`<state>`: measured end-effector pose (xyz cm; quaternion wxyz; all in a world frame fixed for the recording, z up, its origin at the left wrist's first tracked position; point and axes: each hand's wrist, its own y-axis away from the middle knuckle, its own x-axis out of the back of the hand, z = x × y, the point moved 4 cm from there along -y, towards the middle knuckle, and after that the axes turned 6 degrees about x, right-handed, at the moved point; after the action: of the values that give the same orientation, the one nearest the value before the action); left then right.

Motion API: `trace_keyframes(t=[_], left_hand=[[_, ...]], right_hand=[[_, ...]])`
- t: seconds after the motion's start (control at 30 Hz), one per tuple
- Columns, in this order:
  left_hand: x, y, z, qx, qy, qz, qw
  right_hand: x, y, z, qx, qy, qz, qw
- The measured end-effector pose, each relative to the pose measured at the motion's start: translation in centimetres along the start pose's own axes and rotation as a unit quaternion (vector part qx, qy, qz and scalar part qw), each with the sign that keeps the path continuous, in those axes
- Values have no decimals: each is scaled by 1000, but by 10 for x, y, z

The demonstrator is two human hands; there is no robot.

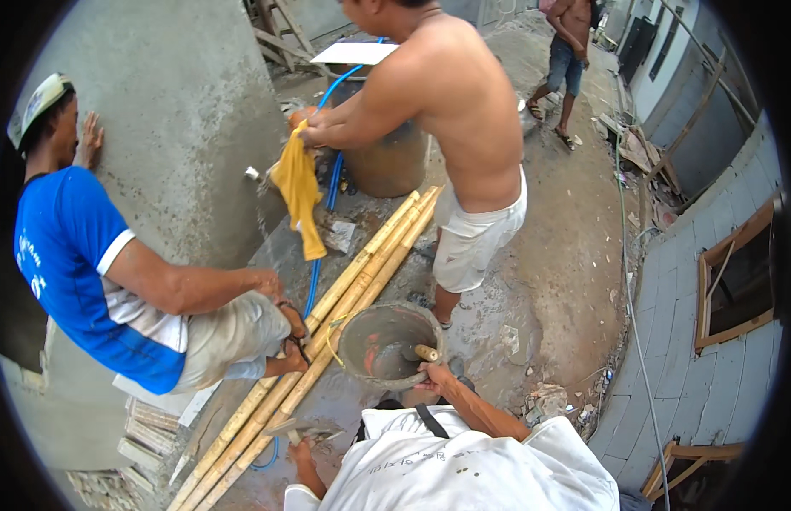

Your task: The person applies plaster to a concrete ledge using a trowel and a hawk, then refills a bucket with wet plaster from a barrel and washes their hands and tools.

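Firstly, 3 bamboo poles (353, 292) slant from lower left to upper right; beside them, the left hand (301, 451) has fingers curled around a trowel (317, 433). Rightward, the bucket (357, 341) is ahead, nearer the right hand (440, 379), whose fingers close on its rim; whether they grip also the wooden handle (427, 352), I cannot tell.

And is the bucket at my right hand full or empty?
Not full: the bucket shows smeared inner wall far down, with a wooden handle inside by your right hand. Whether the bottom holds anything, I cannot tell.
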<state>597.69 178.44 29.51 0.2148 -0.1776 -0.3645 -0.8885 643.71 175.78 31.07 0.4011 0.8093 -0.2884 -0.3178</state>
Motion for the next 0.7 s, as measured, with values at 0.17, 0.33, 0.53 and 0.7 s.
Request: trace_keyframes(t=[0.17, 0.33, 0.53, 0.7], left_hand=[[-43, 19, -9, 29, 69, 1, 997], [-129, 74, 19, 39, -3, 19, 999], [-191, 124, 56, 29, -22, -5, 999], [-209, 127, 66, 45, -21, -6, 999]], right_hand=[[43, -5, -66, 8, 14, -14, 1000], [81, 0, -109, -15, 36, -29, 999], [91, -13, -129, -5, 49, -16, 999], [80, -21, -128, -12, 68, 1, 998]])
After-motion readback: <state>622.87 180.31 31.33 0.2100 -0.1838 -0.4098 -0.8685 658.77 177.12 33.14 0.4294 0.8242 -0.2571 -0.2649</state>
